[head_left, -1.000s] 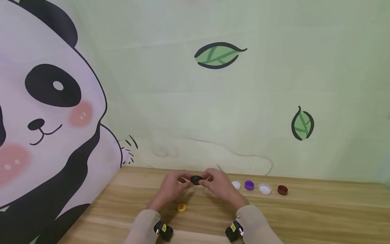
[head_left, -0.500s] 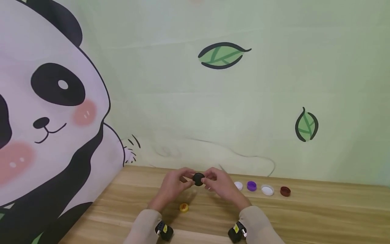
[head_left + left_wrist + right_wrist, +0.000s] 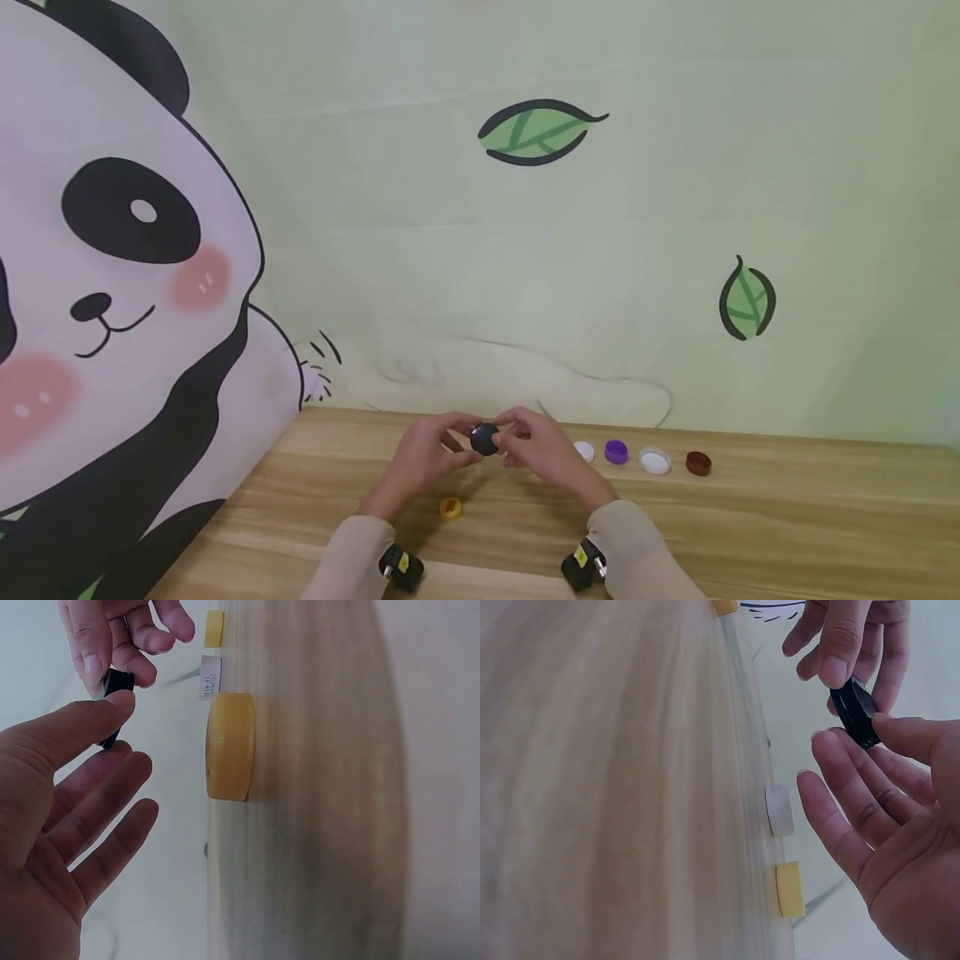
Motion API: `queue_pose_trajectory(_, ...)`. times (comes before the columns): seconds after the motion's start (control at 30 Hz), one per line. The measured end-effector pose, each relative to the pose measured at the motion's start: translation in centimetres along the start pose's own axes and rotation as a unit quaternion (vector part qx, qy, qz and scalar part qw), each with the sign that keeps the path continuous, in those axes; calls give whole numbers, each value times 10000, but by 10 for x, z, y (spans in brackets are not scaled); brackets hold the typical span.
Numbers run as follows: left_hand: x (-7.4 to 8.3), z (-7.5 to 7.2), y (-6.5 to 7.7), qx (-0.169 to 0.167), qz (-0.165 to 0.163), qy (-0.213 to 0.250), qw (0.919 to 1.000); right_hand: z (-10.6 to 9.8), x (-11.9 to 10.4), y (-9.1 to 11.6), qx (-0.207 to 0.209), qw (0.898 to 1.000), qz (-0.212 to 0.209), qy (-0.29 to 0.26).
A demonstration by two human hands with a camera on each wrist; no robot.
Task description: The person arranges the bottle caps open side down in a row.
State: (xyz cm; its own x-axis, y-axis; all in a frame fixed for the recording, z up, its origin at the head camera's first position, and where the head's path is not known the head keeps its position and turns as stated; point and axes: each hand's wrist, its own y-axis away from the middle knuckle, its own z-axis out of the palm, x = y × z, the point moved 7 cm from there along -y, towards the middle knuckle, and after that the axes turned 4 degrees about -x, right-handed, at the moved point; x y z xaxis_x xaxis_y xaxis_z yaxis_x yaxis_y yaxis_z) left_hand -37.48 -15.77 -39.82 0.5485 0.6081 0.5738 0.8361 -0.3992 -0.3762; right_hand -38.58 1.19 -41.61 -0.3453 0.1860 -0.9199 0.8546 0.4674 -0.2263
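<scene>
A small round black cap (image 3: pixel 484 439) is held up over the wooden table, between my two hands. My left hand (image 3: pixel 427 454) pinches one side of it, thumb in front and fingers behind. On the opposite side, my right hand (image 3: pixel 536 447) pinches it at the edge. In the left wrist view the black cap (image 3: pixel 118 705) is seen nearly edge-on between the thumb tips. The right wrist view shows the black cap (image 3: pixel 855 712) with its ribbed rim, thumbs and fingertips of both hands on it. A yellow cap (image 3: pixel 451 508) lies on the table below my left hand.
Right of my right hand stand a white cap (image 3: pixel 584 452), a purple cap (image 3: pixel 617 452), a clear-rimmed white cap (image 3: pixel 656 461) and a dark red cap (image 3: pixel 698 463) in a row. Another yellow cap (image 3: pixel 790 889) shows in the right wrist view. A panda-printed wall is behind.
The black cap has turned in the fingers, from a flatter tilt to showing its round face to the head camera. Both hands stay about in place; the caps on the table have not moved.
</scene>
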Motion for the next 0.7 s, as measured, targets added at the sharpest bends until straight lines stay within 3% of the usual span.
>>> queue_pose_trajectory(0.3,-1,2,2,-193,25,59,9998,-1,-5,2,-421,9961,-81,770)
queue_pose_trajectory(0.7,2,3,3,-352,226,506,9978,-5,-13,3,-443,9913,-198,1220)
